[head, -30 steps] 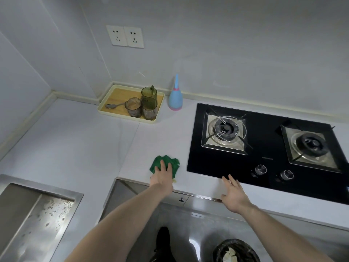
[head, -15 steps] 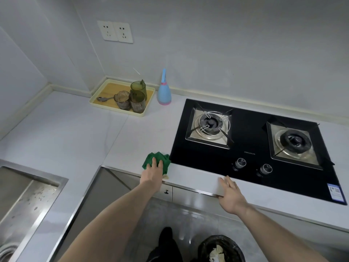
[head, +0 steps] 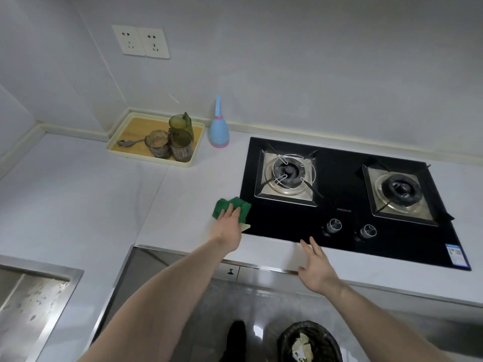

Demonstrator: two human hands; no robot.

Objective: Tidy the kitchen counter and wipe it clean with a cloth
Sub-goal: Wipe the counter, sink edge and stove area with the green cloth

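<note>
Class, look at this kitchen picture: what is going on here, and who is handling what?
A person is wiping the white counter. The left hand presses a green cloth flat at the left edge of the black gas hob. The right hand rests open on the counter's front edge, holding nothing. Further back, a tray holds glasses and a spoon, with a blue bottle beside it.
</note>
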